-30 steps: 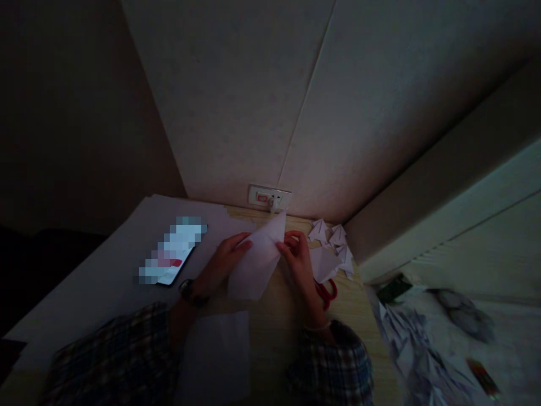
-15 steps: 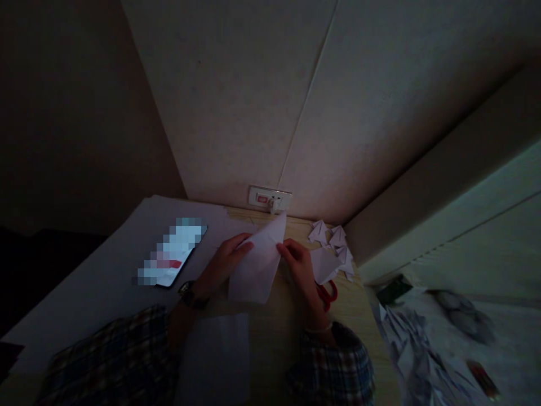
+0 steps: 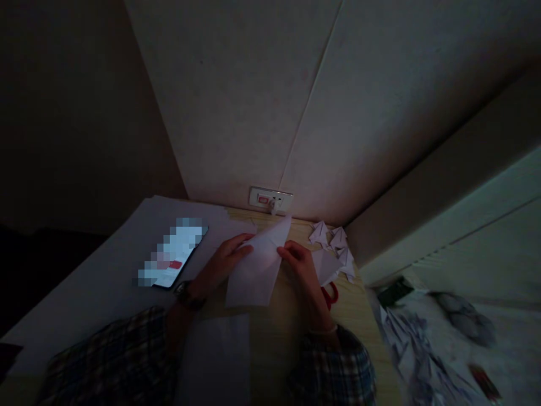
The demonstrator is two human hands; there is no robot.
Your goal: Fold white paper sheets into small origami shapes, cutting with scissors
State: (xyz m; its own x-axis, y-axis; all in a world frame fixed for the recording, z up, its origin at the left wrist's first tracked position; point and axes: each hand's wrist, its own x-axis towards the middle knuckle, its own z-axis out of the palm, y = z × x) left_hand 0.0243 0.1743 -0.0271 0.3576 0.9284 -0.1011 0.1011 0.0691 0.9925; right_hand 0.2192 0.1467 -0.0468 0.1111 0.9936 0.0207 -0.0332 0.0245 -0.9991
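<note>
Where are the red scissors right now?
In the head view, the red scissors are on the table, to the right, partly hidden behind the right wrist, just below the folded papers.

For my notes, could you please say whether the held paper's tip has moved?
Yes, the paper tip has shifted slightly right against the wall socket.

Lit phone [image 3: 175, 254] at left — farther back, a wall socket [image 3: 262, 199] with a plug [image 3: 273, 207].

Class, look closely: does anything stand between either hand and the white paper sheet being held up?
Nothing visible does: the bare left hand and bare right hand both touch the white paper sheet directly, at opposite edges. The red looped handle lies aside, beside the right forearm.
</note>
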